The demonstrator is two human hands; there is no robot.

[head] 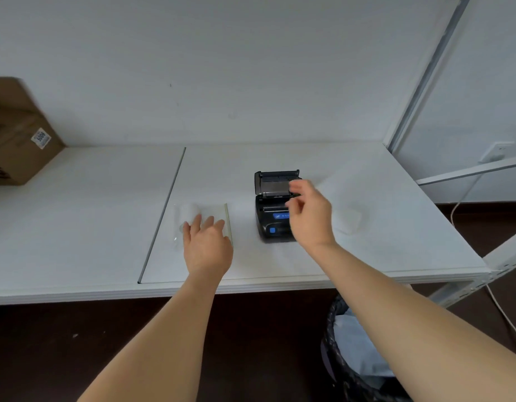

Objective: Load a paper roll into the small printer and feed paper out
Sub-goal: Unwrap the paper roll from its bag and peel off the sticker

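Observation:
A small black printer (272,224) with a blue label and blue button sits on the white table (106,216), its lid (275,182) flipped up toward the wall. My right hand (307,214) hovers over the open paper bay with fingers loosely curled; nothing shows in it. Left of the printer lies a clear plastic bag (193,213) with a white paper roll inside, hard to make out. My left hand (206,242) rests flat on that bag, fingers straight.
A brown cardboard box (17,134) stands at the table's far left against the wall. A flat clear wrapper (348,220) lies right of the printer. A black bin (355,349) with a liner stands below the table's front edge. A white cable (465,195) hangs at right.

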